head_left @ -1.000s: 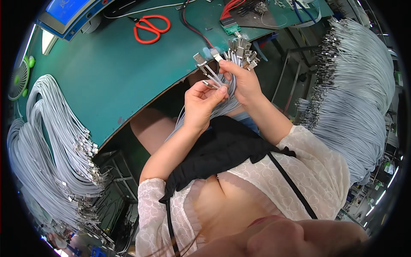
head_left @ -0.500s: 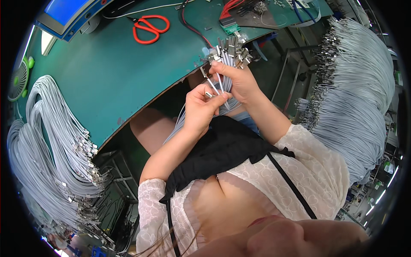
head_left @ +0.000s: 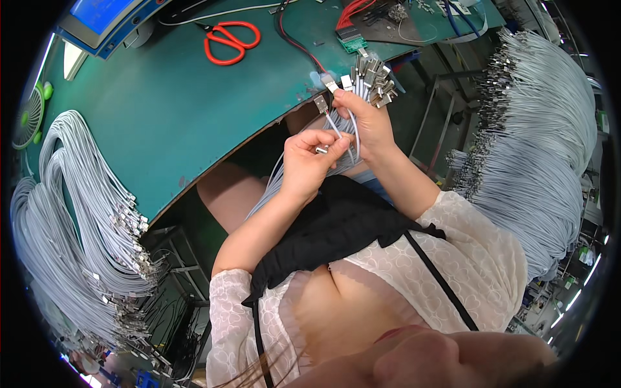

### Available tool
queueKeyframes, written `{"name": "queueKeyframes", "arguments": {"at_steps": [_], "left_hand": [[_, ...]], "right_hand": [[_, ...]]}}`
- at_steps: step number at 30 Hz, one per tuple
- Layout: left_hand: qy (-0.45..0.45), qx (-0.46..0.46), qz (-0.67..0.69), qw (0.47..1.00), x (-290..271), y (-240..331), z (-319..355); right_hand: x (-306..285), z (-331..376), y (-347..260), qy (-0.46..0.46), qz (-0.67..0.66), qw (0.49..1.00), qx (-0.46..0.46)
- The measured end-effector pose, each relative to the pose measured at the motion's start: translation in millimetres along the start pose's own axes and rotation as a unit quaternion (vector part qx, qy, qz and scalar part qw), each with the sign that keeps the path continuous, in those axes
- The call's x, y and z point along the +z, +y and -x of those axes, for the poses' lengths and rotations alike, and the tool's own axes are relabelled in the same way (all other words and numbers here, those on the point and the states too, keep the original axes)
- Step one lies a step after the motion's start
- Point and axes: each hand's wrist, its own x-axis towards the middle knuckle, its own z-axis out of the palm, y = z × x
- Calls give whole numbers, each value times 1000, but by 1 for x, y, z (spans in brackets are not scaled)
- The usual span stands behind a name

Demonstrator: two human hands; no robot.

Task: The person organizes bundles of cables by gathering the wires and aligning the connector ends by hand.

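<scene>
My right hand (head_left: 370, 126) is closed round a bundle of pale grey cables, whose metal connectors (head_left: 372, 77) fan out beyond the fingers. Between its thumb and fingertips is one cable's metal plug (head_left: 330, 83), close to the bench edge. My left hand (head_left: 312, 161) pinches a single grey cable (head_left: 334, 125); a flat metal plug (head_left: 321, 103) stands up from it. A second small metal connector (head_left: 321, 149) pokes out at the left fingers. Below the hands the cables run down over my lap, partly hidden by my left hand and forearm.
On the green bench (head_left: 162, 123) lie red-handled scissors (head_left: 231, 44) and a small green circuit board (head_left: 352, 43) with red wires. A blue device (head_left: 107, 26) stands at the back left. Grey cable bundles hang at the left (head_left: 84, 207) and are heaped at the right (head_left: 537, 149).
My right hand and its bundle have shifted slightly right. A plug now sits at the right fingertips near the board's lead. The left hand's cable has swung a little to the right.
</scene>
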Motion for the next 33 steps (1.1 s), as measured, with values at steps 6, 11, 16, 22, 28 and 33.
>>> {"name": "queueKeyframes", "arguments": {"at_steps": [6, 11, 16, 22, 28, 33], "left_hand": [[37, -67, 22, 997, -5, -5, -10], [61, 26, -60, 996, 1, -2, -5], [46, 66, 9, 997, -6, -9, -3], [64, 46, 34, 996, -10, -6, -9], [43, 3, 72, 996, -6, 4, -18], [20, -26, 61, 998, -13, -1, -19]], "right_hand": [[14, 7, -11, -66, 53, 996, 21], [5, 9, -3, -46, 72, 996, 15], [-1, 7, -1, -20, 14, 1000, -12], [4, -4, 0, -8, 5, 999, -37], [10, -2, -10, -83, 44, 995, 13], [7, 5, -4, -68, 60, 996, 8]]}}
